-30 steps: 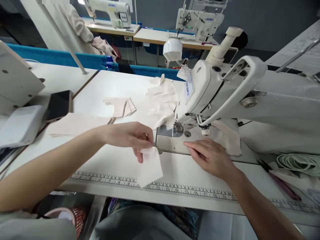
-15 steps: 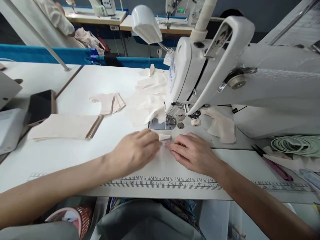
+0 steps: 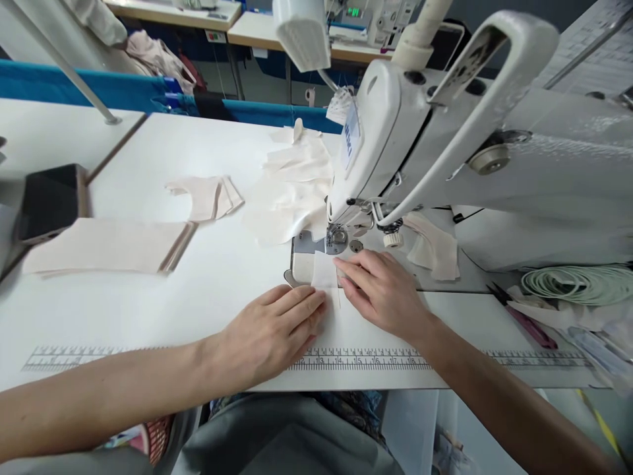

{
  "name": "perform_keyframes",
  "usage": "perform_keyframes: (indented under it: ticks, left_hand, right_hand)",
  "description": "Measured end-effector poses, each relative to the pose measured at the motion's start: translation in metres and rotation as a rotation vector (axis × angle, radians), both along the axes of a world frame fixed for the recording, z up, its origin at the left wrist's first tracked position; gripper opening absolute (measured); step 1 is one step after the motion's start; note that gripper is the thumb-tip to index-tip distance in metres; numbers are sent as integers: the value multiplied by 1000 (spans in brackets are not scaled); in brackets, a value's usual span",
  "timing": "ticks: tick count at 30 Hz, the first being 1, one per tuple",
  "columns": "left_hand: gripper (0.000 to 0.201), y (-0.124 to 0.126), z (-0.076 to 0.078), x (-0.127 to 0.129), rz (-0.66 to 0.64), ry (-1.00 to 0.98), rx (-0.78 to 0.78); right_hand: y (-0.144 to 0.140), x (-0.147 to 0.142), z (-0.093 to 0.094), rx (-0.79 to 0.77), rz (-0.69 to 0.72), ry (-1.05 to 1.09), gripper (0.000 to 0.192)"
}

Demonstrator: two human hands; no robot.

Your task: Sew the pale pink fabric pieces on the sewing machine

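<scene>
A small pale fabric piece (image 3: 324,269) lies flat on the machine bed just in front of the presser foot (image 3: 336,239) of a white sewing machine (image 3: 370,138). My left hand (image 3: 277,330) is closed over the near end of this piece, fingers pressed together; the thumb is hidden. My right hand (image 3: 383,287) reaches in from the other side. Its index fingertip touches the right edge of the piece, and its thumb sits apart, lower down. A thin loose thread hangs near that thumb. Crumpled cream fabric (image 3: 297,191) lies behind and left of the needle area.
Stacked fabric pieces (image 3: 109,245) and smaller curved ones (image 3: 210,198) lie left, beside a dark box (image 3: 53,201). At right are cut fabric (image 3: 435,247), scissors (image 3: 531,323) and coiled green cord (image 3: 573,285). A printed ruler (image 3: 346,359) runs along the front edge.
The fabric piece, folded and small between both hands before, now lies spread toward the presser foot. My left hand has come down nearer the front edge; my right fingertips have moved slightly forward.
</scene>
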State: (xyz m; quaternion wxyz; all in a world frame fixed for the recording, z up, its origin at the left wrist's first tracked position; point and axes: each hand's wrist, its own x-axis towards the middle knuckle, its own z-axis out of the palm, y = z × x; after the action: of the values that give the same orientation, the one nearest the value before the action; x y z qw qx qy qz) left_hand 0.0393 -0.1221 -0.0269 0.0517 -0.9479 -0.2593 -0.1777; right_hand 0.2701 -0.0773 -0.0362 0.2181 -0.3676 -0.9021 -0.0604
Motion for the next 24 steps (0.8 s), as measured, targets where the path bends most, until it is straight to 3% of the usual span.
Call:
perform_keyframes:
  ticks: [10, 20, 24]
  left_hand:
    - [51, -36, -6, -2, 58, 107, -90]
    - [40, -62, -2, -64, 213, 16, -173]
    - [38, -70, -3, -68, 254, -59, -146]
  right_hand:
    - [-6, -1, 5, -90, 168, -37, 30]
    - [-12, -8, 5, -64, 306, -8, 30]
    - [-13, -17, 7, -76, 323, -11, 30]
